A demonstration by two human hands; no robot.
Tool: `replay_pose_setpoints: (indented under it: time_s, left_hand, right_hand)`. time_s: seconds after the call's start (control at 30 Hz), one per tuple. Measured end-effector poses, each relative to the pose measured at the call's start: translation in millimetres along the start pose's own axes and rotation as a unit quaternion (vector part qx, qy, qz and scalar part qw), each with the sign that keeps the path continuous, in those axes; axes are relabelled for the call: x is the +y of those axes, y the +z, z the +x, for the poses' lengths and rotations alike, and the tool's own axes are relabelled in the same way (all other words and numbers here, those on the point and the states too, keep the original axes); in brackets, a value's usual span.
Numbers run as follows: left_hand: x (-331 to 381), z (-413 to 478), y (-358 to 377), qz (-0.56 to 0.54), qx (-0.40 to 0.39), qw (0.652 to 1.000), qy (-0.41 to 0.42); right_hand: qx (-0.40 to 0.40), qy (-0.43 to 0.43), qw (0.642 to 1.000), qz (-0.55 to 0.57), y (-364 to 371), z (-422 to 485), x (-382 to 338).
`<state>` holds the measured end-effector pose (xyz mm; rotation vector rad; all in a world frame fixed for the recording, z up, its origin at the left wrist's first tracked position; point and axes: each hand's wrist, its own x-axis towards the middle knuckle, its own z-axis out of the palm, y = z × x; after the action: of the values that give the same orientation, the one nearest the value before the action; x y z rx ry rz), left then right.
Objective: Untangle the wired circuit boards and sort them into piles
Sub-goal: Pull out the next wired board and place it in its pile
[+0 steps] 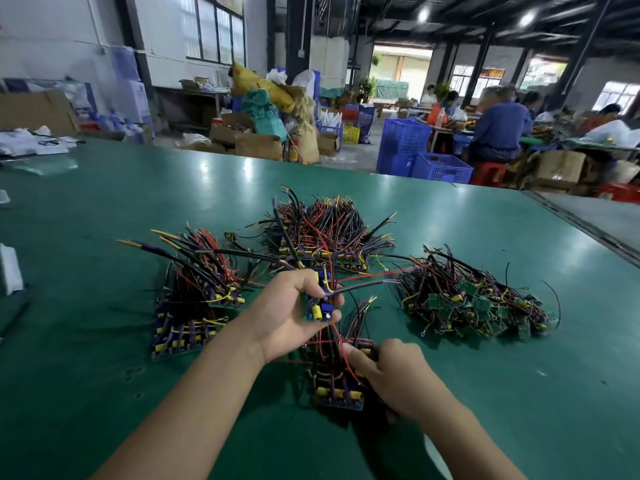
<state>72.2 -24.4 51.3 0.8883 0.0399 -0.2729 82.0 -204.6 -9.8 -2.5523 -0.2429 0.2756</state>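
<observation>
Workshop w/ dark roof beams and big windows; workers sit at benches far right, blue crates and cardboard boxes behind. In front, a wide, glossy green table. On it, four lots of wired circuit boards: far pile; left pile, boards in rows, wires fanning up; loose tangle at right, green boards showing; small near stack. Right hand curls round the near stack, index finger out on a red wire. Left hand, raised at ctr, pinches a single board w/ yellow and blue parts, wires trailing.
</observation>
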Motion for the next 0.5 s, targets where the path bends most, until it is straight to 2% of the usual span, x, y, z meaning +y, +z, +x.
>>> replay_pose_setpoints:
  time_s: [0.13, 0.2, 0.23, 0.3, 0.33, 0.37, 0.43, 0.5]
  left_hand:
    - [-3, 5, 3, 0.002, -0.017, 1.000, 0.006]
    - [-1, 7, 5, 0.020, -0.034, 0.999, 0.030]
    - [1, 8, 5, 0.037, -0.042, 0.998, 0.039]
    - [2, 7, 6, 0.088, -0.057, 0.994, 0.041]
    - [1, 6, 6, 0.119, -0.061, 0.990, 0.039]
    - [-1, 5, 6, 0.145, -0.061, 0.987, 0.038]
    - [-7, 4, 5, 0.184, -0.047, 0.981, 0.046]
    - [-11, 4, 3, 0.206, -0.027, 0.977, 0.055]
  right_hand:
    - [0.066, 0.034, 0.987, -0.142, -5, -1, 5]
    - [0.129, 0.020, 0.979, -0.159, -7, -2, 8]
    - [0.173, -0.014, 0.977, -0.125, -8, -2, 9]
    - [0.242, -0.109, 0.964, 0.028, -10, 1, 7]
    - [0.237, -0.127, 0.953, 0.141, -10, 2, 5]
    - [0.198, -0.127, 0.930, 0.281, -9, -1, 1]
    - [0.084, -0.108, 0.851, 0.506, -5, -4, -4]
    - [0.007, -0.072, 0.805, 0.589, -5, -3, -10]
